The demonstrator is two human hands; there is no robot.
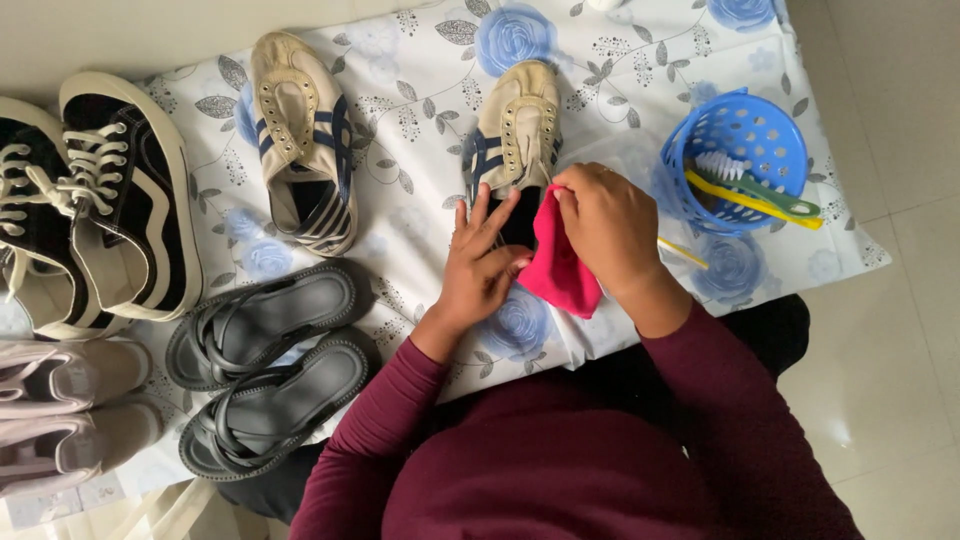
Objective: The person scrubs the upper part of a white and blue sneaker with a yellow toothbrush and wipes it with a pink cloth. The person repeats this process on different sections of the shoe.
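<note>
A: What do we see that could go wrong here?

B: The floral sheet [420, 90] is spread loose on the floor, and our left hand [478, 262] only lies flat on the heel of the cream sneaker with navy stripes [515, 140] at centre top, fingers spread, grip released. If we rub hard, we judge the shoe could slide or the sheet could bunch under it.

A: And the right hand?

B: Our right hand [610, 228] is clenched on the pink cloth [558, 270], which is pressed against the sneaker's heel opening. The cloth hangs down past the shoe, so a loose fold may drag over the sheet rather than the shoe.

A: Anything near the elbow?

B: The blue basket [740, 130] sits just right of that hand, light and perforated. A wide stroke could knock it and spill the brushes.

A: Count, biggest first.

B: One sheet. Two black-and-white lace-up sneakers [120, 200] at the left edge. Two pale pink sneakers [60, 410] at lower left, partly cut off. Two grey sandals [270, 370] at lower centre-left. Two cream striped sneakers, the second [303, 140] lying apart at upper left. One basket. One cloth. In the basket, a green-handled brush [760, 185] and a yellow-handled one [750, 200]; a further yellow stick [682, 252] pokes out beside it, and we cannot tell what it is.
</note>
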